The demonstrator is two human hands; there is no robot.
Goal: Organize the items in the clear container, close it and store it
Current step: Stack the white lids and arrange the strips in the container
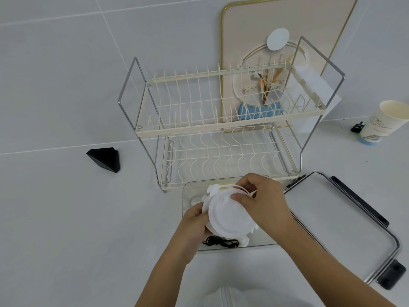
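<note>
A clear container [188, 191] sits open on the white surface in front of a two-tier dish rack. Above it both hands hold a round white object [228, 216] with a thin white cord. My left hand [194, 227] grips its left edge. My right hand [263, 200] pinches the cord at its upper right. A coiled black cable [221, 242] lies inside the container near its front wall. The container's lid [340, 222], clear with black clasps, lies flat to the right.
The cream wire dish rack [221, 129] stands just behind the container. A black triangular object [105, 159] lies at the left. A paper cup [382, 122] and a small black clip [356, 127] sit at the right. A framed picture [287, 18] leans behind the rack.
</note>
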